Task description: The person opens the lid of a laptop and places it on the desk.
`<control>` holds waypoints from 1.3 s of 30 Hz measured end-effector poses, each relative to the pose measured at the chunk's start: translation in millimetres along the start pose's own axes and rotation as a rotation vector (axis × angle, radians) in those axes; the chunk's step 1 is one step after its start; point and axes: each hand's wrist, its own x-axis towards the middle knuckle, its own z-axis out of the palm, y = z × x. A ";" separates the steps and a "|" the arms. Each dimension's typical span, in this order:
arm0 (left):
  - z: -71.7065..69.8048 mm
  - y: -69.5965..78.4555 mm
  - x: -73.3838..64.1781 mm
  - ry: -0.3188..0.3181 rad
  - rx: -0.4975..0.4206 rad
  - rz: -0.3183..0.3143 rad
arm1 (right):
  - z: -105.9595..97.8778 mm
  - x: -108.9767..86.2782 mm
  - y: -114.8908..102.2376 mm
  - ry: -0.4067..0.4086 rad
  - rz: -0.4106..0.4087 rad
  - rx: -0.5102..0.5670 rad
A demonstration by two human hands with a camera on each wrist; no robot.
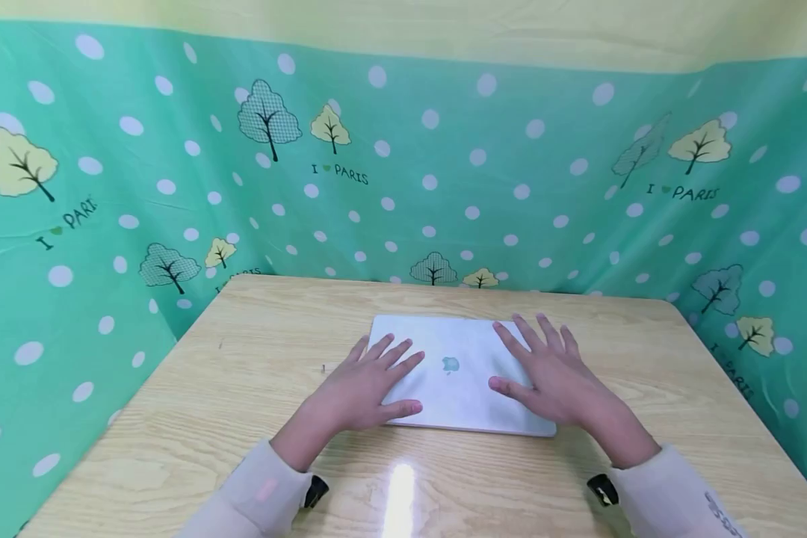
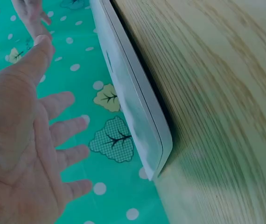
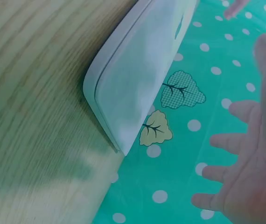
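A closed silver laptop (image 1: 467,396) with an apple logo on its lid lies flat on the wooden table. Over its left end, my left hand (image 1: 370,385) spreads its fingers, palm down. My right hand (image 1: 554,377) is spread the same way over the right end. Both wrist views show a gap between palm and lid: the left hand (image 2: 25,135) and the right hand (image 3: 254,149) hover above the laptop without touching it. Neither hand holds anything. The laptop's thin side edge (image 2: 140,88) shows in the left wrist view.
The light wood table (image 1: 242,418) extends around the laptop on all sides. Behind it and at both sides hangs a green curtain (image 1: 444,209) with white dots and printed trees. A bright light reflection (image 1: 399,501) shines on the table's near part.
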 end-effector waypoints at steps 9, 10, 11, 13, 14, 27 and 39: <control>2.7 8.9 4.5 -0.031 -0.007 0.002 | -2.2 3.2 12.9 0.014 0.058 0.062; 3.0 10.1 5.2 -0.031 -0.004 0.007 | -2.2 3.2 15.0 0.011 0.065 0.073; 3.4 11.2 5.8 -0.030 0.006 0.011 | -2.3 3.0 17.3 0.009 0.071 0.089; 3.6 13.9 7.1 -0.035 0.021 0.019 | -2.3 2.8 22.8 0.011 0.078 0.126; 3.5 15.4 7.9 -0.039 0.030 0.021 | -2.3 2.6 25.9 0.013 0.079 0.147; 5.9 37.2 26.6 -0.040 0.172 0.107 | 2.3 1.5 67.0 0.053 0.160 0.378; 11.3 49.8 38.6 -0.026 0.281 0.193 | 12.5 -1.8 88.8 -0.010 0.291 0.533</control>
